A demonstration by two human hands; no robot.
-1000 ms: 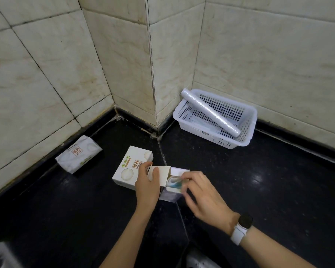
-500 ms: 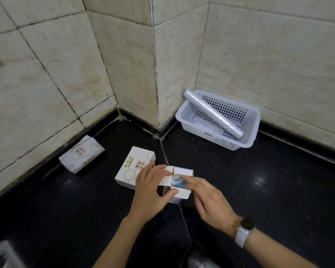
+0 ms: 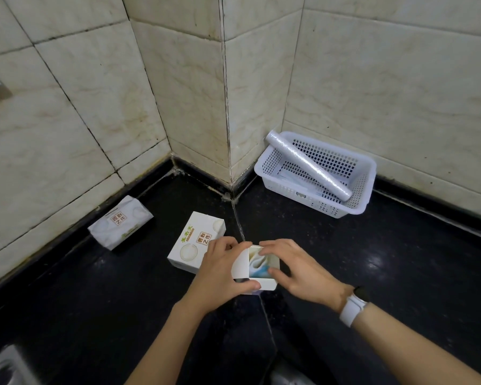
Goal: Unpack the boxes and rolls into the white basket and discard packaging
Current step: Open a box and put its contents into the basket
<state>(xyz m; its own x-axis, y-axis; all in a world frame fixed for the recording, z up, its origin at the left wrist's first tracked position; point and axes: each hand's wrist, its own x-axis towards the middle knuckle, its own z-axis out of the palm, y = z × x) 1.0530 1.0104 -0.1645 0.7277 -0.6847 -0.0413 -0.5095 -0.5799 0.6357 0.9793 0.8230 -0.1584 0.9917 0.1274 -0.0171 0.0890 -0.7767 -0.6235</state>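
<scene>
Both hands on one small white open box [image 3: 257, 269], lower centre of frame, over the black countertop [image 3: 400, 273]. Left hand [image 3: 220, 276] wraps the box's left side: thumb along the lower front edge, fingers curled over the top left, closed around the cardboard. A white flap stands up against this palm. Right hand [image 3: 297, 269] grips the right side: fingertips at the upper edge of the opening, thumb pressed to the right rim of the opening; closed on the box, not spread. White watch [image 3: 351, 307] on the right wrist.

Box appearance: white card, top open, flap folded out to the left. Inside, a pale bundle [image 3: 258, 266] shows, white with blue-green tint; what it is cannot be told. The bundle sits between the two hands, inside the box, just left of the right thumb.

Just left of the left hand, touching or nearly so: a closed white box [image 3: 190, 243], lying flat, green and brown print and round emblems on top. Further left, near the wall base: a white soft pack [image 3: 120, 222] with similar print, well apart from the hands.

Upper right of the hands, against the tiled wall [image 3: 386, 93]: white basket [image 3: 272, 176], perforated sides. A clear-wrapped roll [image 3: 307, 165] lies diagonally in it, upper end resting on the back left rim, lower end down at the right wall
</scene>
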